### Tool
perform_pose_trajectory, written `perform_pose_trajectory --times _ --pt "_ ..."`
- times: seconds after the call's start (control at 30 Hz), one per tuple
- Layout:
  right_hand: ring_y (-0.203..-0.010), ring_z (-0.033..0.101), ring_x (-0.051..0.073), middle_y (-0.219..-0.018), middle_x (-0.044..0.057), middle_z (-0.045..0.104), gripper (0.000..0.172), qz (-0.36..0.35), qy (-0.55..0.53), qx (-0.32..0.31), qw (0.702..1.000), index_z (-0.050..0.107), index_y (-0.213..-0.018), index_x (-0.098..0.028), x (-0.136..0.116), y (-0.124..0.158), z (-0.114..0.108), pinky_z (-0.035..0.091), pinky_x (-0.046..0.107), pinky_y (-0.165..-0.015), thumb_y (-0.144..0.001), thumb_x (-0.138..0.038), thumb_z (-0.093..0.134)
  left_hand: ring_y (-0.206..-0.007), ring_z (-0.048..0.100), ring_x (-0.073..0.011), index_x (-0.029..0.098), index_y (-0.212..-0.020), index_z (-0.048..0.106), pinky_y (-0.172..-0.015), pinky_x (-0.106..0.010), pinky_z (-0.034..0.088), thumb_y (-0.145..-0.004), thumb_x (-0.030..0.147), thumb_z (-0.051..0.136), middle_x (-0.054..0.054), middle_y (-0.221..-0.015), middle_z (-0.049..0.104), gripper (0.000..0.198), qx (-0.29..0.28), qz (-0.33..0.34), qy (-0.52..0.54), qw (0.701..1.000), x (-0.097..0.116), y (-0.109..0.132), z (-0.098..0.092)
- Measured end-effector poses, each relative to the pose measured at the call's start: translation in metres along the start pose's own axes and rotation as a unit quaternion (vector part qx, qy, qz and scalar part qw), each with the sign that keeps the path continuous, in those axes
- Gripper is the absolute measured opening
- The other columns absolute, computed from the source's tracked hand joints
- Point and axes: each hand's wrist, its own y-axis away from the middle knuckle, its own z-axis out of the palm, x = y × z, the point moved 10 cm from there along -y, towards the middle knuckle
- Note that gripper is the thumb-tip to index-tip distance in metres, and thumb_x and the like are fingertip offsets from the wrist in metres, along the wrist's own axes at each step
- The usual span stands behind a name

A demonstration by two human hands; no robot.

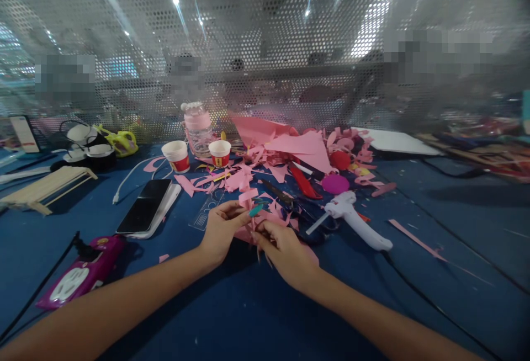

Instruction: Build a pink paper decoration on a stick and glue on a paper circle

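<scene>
My left hand [221,230] is closed in a pinch on a pink paper strip [247,197] in the middle of the table. A teal, nail-shaped tip shows at its thumb. Close beside it, my right hand [290,253] pinches the lower part of the same pink paper, partly hidden by the fingers. Just behind the hands lie dark scissors [282,193] among pink scraps [240,179]. A red utility knife [304,182] and a purple disc [335,184] lie farther right. To the right of my right hand rests a white glue gun [360,223] with its black cable.
On the left are a black phone [144,206], a magenta power strip [80,272] and a small wooden rack [47,187]. Paper cups [176,157] and a pink-topped bottle [197,126] stand behind. A perforated metal screen [265,35] borders the blue table.
</scene>
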Motion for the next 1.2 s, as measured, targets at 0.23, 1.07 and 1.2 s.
perform_pose_trajectory --times 0.23,1.07,1.2 --pt "-0.054 0.050 0.010 -0.062 -0.001 0.054 0.019 0.004 0.006 -0.002 1.000 0.049 -0.069 -0.018 0.002 0.001 0.001 0.035 0.022 -0.050 -0.086 -0.024 0.043 -0.061 0.064 -0.0112 0.015 -0.069 0.071 -0.061 -0.020 0.050 -0.052 0.013 0.078 -0.001 -0.068 0.072 0.019 -0.002 -0.005 -0.014 1.000 -0.003 0.000 0.000" --pt "-0.049 0.049 0.010 -0.057 -0.002 0.055 0.017 -0.001 0.001 -0.002 1.000 0.048 -0.069 -0.018 -0.003 0.004 0.004 0.035 0.021 -0.046 -0.085 -0.020 0.041 -0.065 0.066 -0.0100 0.021 -0.099 0.044 -0.065 -0.019 0.051 -0.058 0.007 0.073 0.006 -0.065 0.066 0.052 0.008 0.073 -0.076 0.994 0.020 0.011 0.003" --pt "-0.049 0.049 0.010 -0.056 -0.002 0.055 0.018 0.000 -0.009 -0.003 1.000 0.048 -0.068 -0.018 -0.002 0.004 0.004 0.035 0.021 -0.046 -0.085 -0.022 0.041 -0.069 0.067 -0.0119 0.023 -0.096 0.041 -0.067 -0.021 0.051 -0.059 0.008 0.072 0.005 -0.068 0.066 0.050 -0.012 0.083 -0.077 0.993 0.021 0.012 0.007"
